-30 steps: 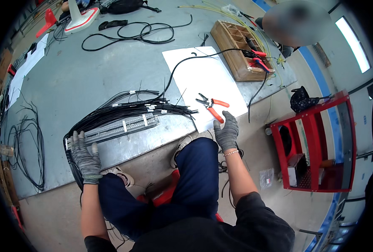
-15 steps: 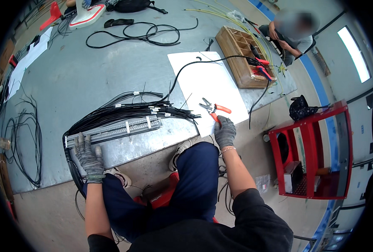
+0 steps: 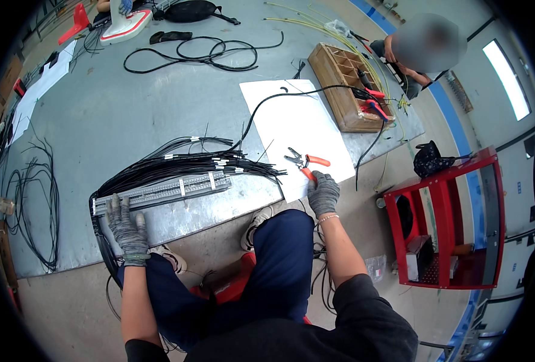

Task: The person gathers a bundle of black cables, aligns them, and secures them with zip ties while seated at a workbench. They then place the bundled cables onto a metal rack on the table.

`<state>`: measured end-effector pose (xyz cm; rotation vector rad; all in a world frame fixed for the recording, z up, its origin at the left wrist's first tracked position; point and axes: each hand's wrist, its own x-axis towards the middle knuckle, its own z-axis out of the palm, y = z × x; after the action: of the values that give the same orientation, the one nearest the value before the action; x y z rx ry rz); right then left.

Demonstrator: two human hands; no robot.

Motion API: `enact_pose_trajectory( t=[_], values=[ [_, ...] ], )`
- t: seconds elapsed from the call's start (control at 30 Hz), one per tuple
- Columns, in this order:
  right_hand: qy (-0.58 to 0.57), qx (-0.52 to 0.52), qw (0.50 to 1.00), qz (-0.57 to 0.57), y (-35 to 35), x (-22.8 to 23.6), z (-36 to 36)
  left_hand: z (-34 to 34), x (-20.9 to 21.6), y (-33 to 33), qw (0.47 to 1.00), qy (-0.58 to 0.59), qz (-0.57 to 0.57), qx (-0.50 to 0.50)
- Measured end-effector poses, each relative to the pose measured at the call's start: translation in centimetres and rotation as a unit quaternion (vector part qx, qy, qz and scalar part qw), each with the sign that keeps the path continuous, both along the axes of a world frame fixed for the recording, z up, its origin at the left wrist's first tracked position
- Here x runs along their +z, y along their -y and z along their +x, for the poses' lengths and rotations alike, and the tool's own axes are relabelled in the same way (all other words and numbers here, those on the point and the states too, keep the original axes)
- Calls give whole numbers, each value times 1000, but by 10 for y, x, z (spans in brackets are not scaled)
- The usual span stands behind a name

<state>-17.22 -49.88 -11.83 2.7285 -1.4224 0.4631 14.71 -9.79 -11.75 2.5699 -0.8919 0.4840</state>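
My left hand [image 3: 127,232], in a grey knitted glove, lies with its fingers stretched over the left end of a long grey terminal block strip [image 3: 168,192] near the table's front edge. A thick bundle of black wires [image 3: 177,166] with white labels runs along the strip's far side and bends down around its left end. My right hand [image 3: 323,193], gloved alike, is closed at the end of one orange handle of the wire strippers [image 3: 305,160]. Their jaws point away to the left and their handles are spread, above a white paper sheet [image 3: 291,130].
A wooden compartment box [image 3: 334,90] with red-handled tools stands at the right. A loose black cable [image 3: 213,59] coils at the back; more black wires [image 3: 19,205] lie at the left. A red cart [image 3: 442,223] stands right of the table, and a person [image 3: 409,66] sits beyond the box.
The whole view has shifted slightly. My hands, the strip and the wire strippers keep nearly the same places relative to one another. The seated person has shifted a little.
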Motion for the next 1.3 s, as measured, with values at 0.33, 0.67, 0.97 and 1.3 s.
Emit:
enact_pose_trajectory(
  t=[0.33,0.67,0.97,1.3],
  values=[
    [158,3,987,35,17,-5,0,-1,-1,0,1000,-17,-13,1],
    [403,-145,894,130,79,-48,9,1,-2,4,999,-24,-39,-12],
    [154,1,987,-49,0,26,26,4,-6,-2,999,-18,-49,-14],
    [205,149,967,38,-107,32,53,1,2,-5,997,-58,-52,-22]
  ],
)
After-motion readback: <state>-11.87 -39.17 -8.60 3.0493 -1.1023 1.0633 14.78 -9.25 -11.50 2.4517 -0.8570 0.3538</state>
